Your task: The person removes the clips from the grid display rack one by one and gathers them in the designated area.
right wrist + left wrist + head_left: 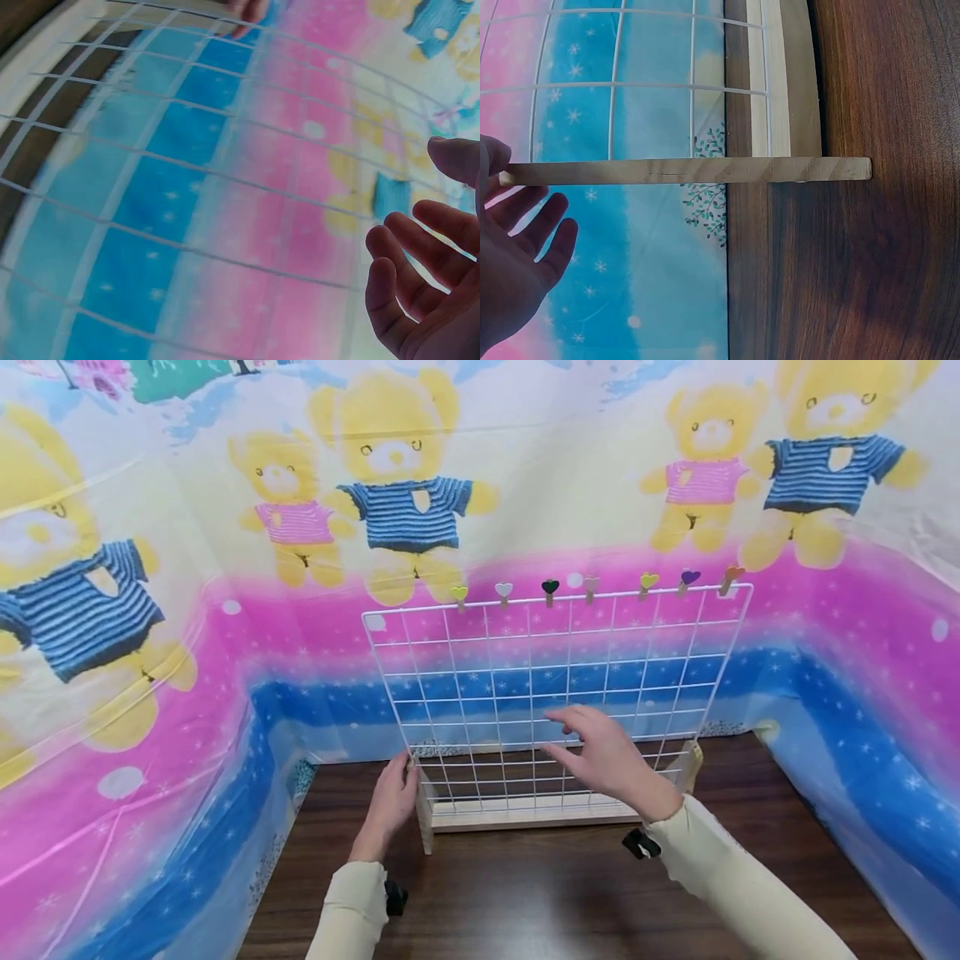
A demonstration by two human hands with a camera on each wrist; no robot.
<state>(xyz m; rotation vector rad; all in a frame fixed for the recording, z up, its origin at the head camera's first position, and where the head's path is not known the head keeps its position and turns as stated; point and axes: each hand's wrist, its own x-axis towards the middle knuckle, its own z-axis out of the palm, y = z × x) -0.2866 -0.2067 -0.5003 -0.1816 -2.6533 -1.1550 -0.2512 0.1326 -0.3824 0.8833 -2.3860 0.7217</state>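
Observation:
A white wire grid panel (555, 693) stands upright in a pale wooden stand (525, 817) on the table. Near the top of the stand's left side piece (690, 172), my left hand (392, 797) pinches the wood between thumb and forefinger. The other fingers (551, 225) of that hand are spread beside it. My right hand (603, 752) hovers before the grid's right half, fingers loosely bent and apart, with nothing in them. Along the grid's top wire sit several heart clips, among them a dark green one (551, 591), a white one (504, 591) and a purple one (688, 578).
The stand rests on a dark brown wooden table (510, 893). Behind and at both sides hangs a cloth backdrop (540, 485) printed with teddy bears, pink and blue bands. Its lower edge meets the table's back edge close behind the grid.

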